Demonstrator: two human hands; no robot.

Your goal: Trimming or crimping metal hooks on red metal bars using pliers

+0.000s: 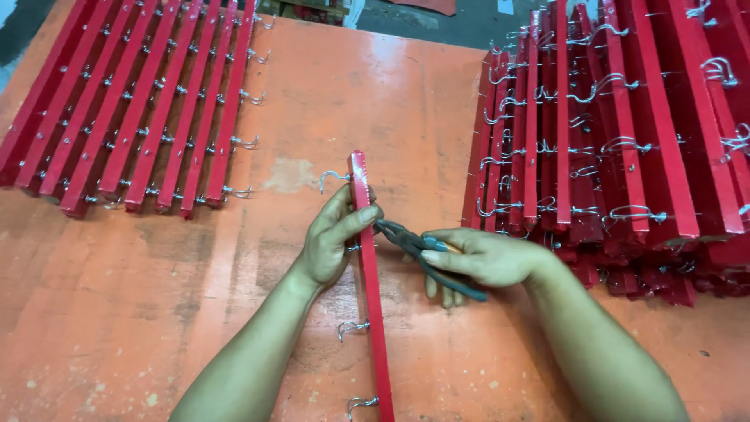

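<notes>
**Pliers on red slat, mid-table**

Red slat (369,297) stands on edge on the orange table (351,101), wire hooks (351,328) sticking out left. Left hand (332,238) wrapped around it. Right hand (480,258) closed on dark pliers (426,256), nose at the slat. Slat stacks far left (133,101) and right (617,141).

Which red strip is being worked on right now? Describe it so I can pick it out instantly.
On the orange table, between the flat row of red strips at upper left and the big stack at right, one red strip stands alone on edge. The left hand grips it while the right hand holds pliers against it. Unlike the others, it is single, with hooks pointing left.
</notes>
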